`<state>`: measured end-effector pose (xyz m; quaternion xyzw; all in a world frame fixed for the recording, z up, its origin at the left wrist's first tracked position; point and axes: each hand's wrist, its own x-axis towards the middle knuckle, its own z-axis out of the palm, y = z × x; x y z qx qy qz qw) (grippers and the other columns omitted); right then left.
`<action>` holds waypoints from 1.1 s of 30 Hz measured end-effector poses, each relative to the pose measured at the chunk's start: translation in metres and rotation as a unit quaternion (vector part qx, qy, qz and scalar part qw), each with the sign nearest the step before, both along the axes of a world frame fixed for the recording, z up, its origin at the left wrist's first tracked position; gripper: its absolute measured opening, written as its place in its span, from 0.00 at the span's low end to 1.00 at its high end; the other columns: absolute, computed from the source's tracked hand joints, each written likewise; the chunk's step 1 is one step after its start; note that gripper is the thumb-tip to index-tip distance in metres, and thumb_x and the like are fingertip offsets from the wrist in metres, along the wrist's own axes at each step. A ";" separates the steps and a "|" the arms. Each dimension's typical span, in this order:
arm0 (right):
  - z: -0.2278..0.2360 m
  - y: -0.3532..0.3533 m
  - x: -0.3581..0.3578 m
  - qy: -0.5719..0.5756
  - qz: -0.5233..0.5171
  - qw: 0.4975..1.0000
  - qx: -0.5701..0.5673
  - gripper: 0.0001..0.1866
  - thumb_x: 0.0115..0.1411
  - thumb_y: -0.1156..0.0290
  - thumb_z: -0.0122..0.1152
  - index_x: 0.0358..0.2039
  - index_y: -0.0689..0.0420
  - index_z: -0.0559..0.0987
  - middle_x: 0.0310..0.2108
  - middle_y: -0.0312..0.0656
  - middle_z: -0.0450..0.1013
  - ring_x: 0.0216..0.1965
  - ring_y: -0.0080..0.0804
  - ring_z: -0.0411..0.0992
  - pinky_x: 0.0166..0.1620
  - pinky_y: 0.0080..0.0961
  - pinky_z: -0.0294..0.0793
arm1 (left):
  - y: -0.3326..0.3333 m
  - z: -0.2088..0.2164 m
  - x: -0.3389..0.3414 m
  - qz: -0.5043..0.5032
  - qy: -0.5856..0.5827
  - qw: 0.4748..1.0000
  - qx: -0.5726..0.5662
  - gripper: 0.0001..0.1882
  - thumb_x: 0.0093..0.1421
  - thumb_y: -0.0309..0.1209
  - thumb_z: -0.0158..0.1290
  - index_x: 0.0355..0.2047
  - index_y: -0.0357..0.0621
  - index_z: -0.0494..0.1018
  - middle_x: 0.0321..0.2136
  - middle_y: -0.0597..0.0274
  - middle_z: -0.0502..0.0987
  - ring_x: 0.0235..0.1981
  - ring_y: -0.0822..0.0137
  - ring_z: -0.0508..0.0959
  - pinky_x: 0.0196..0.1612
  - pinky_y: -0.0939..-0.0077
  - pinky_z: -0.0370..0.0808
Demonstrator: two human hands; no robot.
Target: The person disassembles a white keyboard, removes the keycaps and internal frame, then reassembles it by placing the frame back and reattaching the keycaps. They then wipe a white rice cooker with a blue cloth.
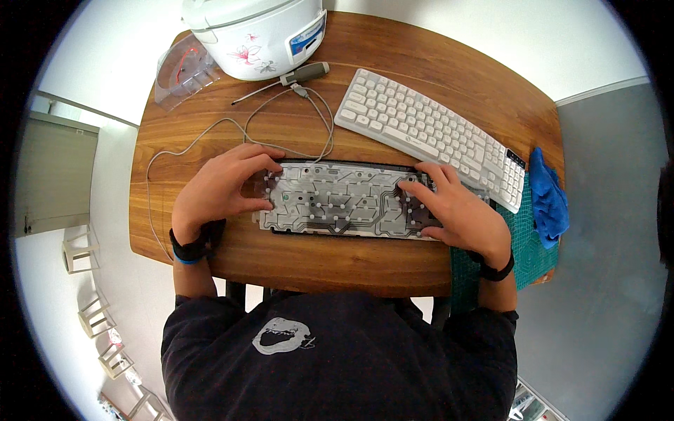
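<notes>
A clear keyboard membrane [330,203], printed with dark traces and white dots, lies flat over a dark keyboard shell near the front of the table. My left hand [221,186] grips its left end, fingers at the far corner and thumb on the near side. At the right end, my right hand [460,210] holds the membrane in the same manner, with fingers bent over the far edge and the thumb near the front edge. A cable runs from behind the shell. Part of each end is hidden under my hands.
Behind to the right lies a white keyboard part with its keycaps [428,126]. A screwdriver [305,73], grey cable [232,121], clear plastic piece [186,74] and white rice cooker [256,38] are at the back left. A green mat [516,245] and blue cloth [547,196] lie right.
</notes>
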<state>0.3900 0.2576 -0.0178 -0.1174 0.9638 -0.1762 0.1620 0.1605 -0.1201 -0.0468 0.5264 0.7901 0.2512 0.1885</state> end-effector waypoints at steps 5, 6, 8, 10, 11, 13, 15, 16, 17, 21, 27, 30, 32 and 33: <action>0.000 0.000 0.001 0.004 0.001 1.000 -0.001 0.54 0.49 0.75 0.88 0.75 0.49 0.70 0.75 0.56 0.60 0.74 0.64 0.62 0.73 0.52 0.75 | -0.001 -0.001 0.000 -0.001 0.003 1.000 -0.004 0.30 0.53 0.35 0.79 0.55 0.45 0.82 0.65 0.57 0.81 0.64 0.47 0.80 0.65 0.56 0.80; 0.000 0.000 0.000 0.005 0.003 1.000 -0.001 0.54 0.49 0.75 0.88 0.75 0.49 0.70 0.75 0.56 0.60 0.74 0.64 0.62 0.73 0.52 0.75 | -0.001 -0.001 0.000 -0.002 0.006 1.000 0.000 0.30 0.53 0.35 0.79 0.55 0.45 0.82 0.65 0.57 0.81 0.64 0.47 0.80 0.65 0.56 0.81; 0.000 0.001 0.001 0.008 0.005 1.000 0.000 0.53 0.49 0.75 0.87 0.75 0.49 0.70 0.75 0.56 0.60 0.74 0.64 0.62 0.73 0.52 0.75 | -0.001 -0.001 0.000 -0.005 0.012 1.000 0.007 0.30 0.53 0.35 0.79 0.55 0.45 0.81 0.65 0.57 0.81 0.64 0.47 0.81 0.64 0.56 0.81; 0.000 0.000 0.000 0.006 -0.001 1.000 0.004 0.53 0.49 0.75 0.88 0.75 0.48 0.71 0.75 0.55 0.61 0.74 0.63 0.63 0.72 0.52 0.75 | -0.001 0.000 0.001 0.002 0.006 1.000 0.002 0.30 0.54 0.35 0.79 0.55 0.45 0.81 0.65 0.57 0.81 0.64 0.47 0.81 0.64 0.56 0.82; 0.001 -0.001 0.000 0.006 -0.003 1.000 0.006 0.53 0.49 0.75 0.88 0.75 0.47 0.71 0.75 0.54 0.61 0.74 0.63 0.63 0.72 0.51 0.75 | -0.001 0.001 0.002 0.005 0.003 1.000 -0.001 0.30 0.54 0.35 0.79 0.55 0.45 0.81 0.65 0.57 0.81 0.64 0.47 0.81 0.63 0.56 0.82; 0.004 0.000 0.000 0.001 -0.012 1.000 0.014 0.52 0.49 0.74 0.87 0.75 0.48 0.72 0.74 0.52 0.63 0.73 0.60 0.66 0.71 0.51 0.76 | -0.001 -0.001 0.001 0.001 0.006 1.000 0.001 0.30 0.54 0.34 0.79 0.55 0.45 0.81 0.65 0.57 0.81 0.63 0.47 0.81 0.63 0.56 0.82; 0.007 0.003 -0.002 0.002 -0.016 1.000 0.011 0.51 0.50 0.73 0.87 0.75 0.48 0.72 0.74 0.49 0.65 0.72 0.58 0.68 0.69 0.51 0.78 | -0.001 0.000 0.000 0.000 0.000 1.000 0.005 0.30 0.54 0.34 0.79 0.55 0.46 0.81 0.65 0.57 0.81 0.63 0.47 0.81 0.63 0.56 0.82; 0.007 0.007 -0.003 0.003 -0.017 1.000 0.005 0.51 0.50 0.73 0.87 0.75 0.47 0.73 0.74 0.48 0.66 0.72 0.57 0.69 0.68 0.50 0.78 | -0.001 0.001 0.000 0.001 -0.006 1.000 0.009 0.29 0.54 0.34 0.79 0.55 0.46 0.81 0.65 0.57 0.81 0.63 0.47 0.81 0.63 0.56 0.82; 0.008 0.012 -0.003 0.006 -0.019 1.000 -0.002 0.51 0.50 0.73 0.86 0.75 0.47 0.73 0.74 0.46 0.66 0.71 0.56 0.70 0.68 0.50 0.79 | -0.001 0.002 0.000 0.000 -0.013 1.000 0.013 0.29 0.54 0.34 0.79 0.55 0.46 0.81 0.65 0.57 0.81 0.63 0.47 0.81 0.63 0.56 0.82; 0.011 0.024 -0.004 0.033 -0.026 0.999 -0.003 0.48 0.50 0.74 0.85 0.73 0.48 0.75 0.70 0.44 0.74 0.68 0.54 0.73 0.66 0.48 0.80 | -0.002 0.000 0.002 0.007 -0.004 1.000 0.008 0.29 0.54 0.34 0.79 0.55 0.46 0.81 0.65 0.58 0.81 0.63 0.47 0.82 0.62 0.56 0.82; 0.012 0.038 -0.002 0.030 -0.074 0.997 0.018 0.43 0.50 0.76 0.83 0.68 0.51 0.77 0.64 0.41 0.79 0.64 0.52 0.75 0.66 0.45 0.80 | -0.004 -0.003 0.003 0.016 -0.006 1.000 0.009 0.29 0.54 0.34 0.78 0.55 0.45 0.81 0.65 0.59 0.81 0.62 0.47 0.82 0.62 0.56 0.83; 0.010 0.037 -0.002 0.045 -0.068 0.996 0.031 0.42 0.49 0.76 0.83 0.67 0.53 0.78 0.62 0.42 0.79 0.63 0.52 0.75 0.64 0.46 0.80 | -0.007 -0.008 0.001 0.013 -0.001 1.000 0.002 0.30 0.54 0.34 0.78 0.56 0.45 0.81 0.66 0.58 0.81 0.63 0.48 0.82 0.63 0.56 0.82; 0.008 0.034 -0.004 0.056 -0.061 0.996 0.041 0.42 0.48 0.77 0.84 0.66 0.53 0.78 0.61 0.42 0.79 0.63 0.52 0.75 0.64 0.46 0.81 | -0.007 -0.009 0.000 0.013 -0.008 1.000 -0.016 0.32 0.54 0.33 0.79 0.58 0.46 0.80 0.67 0.57 0.80 0.65 0.48 0.80 0.65 0.56 0.80; 0.006 0.033 -0.005 0.055 -0.065 0.995 0.044 0.42 0.48 0.78 0.84 0.66 0.54 0.78 0.61 0.42 0.78 0.63 0.52 0.75 0.63 0.46 0.81 | -0.007 -0.008 0.000 0.014 -0.007 1.000 -0.018 0.32 0.54 0.34 0.79 0.58 0.46 0.81 0.67 0.58 0.80 0.65 0.48 0.80 0.65 0.57 0.80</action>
